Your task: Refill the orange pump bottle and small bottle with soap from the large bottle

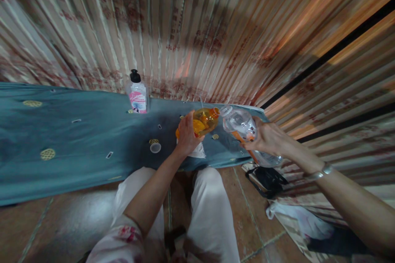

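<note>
My left hand point(187, 134) is wrapped round an orange bottle point(207, 120), tilted with its open neck to the right. My right hand point(266, 136) grips a large clear plastic bottle point(239, 123) with an orange label, lying almost level. The mouths of the two bottles meet or nearly meet; whether they touch is hard to tell. Beneath my left hand lies a white tissue point(198, 151). A small round whitish cap or cup point(155, 147) rests on the teal cloth point(92, 131) to the left.
A pump bottle point(138, 98) with a black top and pink label stands at the cloth's back edge. Behind hangs a pleated curtain point(154, 28). A black bag or sandal point(268, 181) and a white plastic bag point(304, 220) lie on the right, near the tiled floor point(249, 222).
</note>
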`<state>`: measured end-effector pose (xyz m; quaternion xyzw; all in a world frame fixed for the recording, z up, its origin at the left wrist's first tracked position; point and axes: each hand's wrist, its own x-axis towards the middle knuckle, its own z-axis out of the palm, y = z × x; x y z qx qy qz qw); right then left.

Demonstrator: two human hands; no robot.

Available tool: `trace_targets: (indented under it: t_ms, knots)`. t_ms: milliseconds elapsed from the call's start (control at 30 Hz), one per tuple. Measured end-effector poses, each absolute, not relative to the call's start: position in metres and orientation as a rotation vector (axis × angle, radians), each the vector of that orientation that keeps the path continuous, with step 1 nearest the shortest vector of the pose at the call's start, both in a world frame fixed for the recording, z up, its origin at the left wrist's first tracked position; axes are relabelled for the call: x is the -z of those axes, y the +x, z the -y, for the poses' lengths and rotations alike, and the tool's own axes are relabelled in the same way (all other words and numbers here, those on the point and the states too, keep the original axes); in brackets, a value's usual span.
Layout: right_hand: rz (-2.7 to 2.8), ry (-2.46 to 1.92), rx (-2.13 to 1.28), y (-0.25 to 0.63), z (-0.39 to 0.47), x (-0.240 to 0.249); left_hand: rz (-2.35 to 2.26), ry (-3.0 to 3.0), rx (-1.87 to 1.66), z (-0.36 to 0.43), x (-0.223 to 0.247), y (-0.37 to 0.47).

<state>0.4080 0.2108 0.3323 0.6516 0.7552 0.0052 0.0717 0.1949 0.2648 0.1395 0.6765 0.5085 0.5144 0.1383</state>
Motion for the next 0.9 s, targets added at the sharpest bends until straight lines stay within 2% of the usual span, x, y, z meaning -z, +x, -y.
trace_targets:
  t_ms: [900]
  knots:
    - [-2.225, 1.930, -0.033, 0.4064, -0.2110, -0.3335, -1.475, 1.969, -1.512, -0.2658, -0.1376, 0.1957]
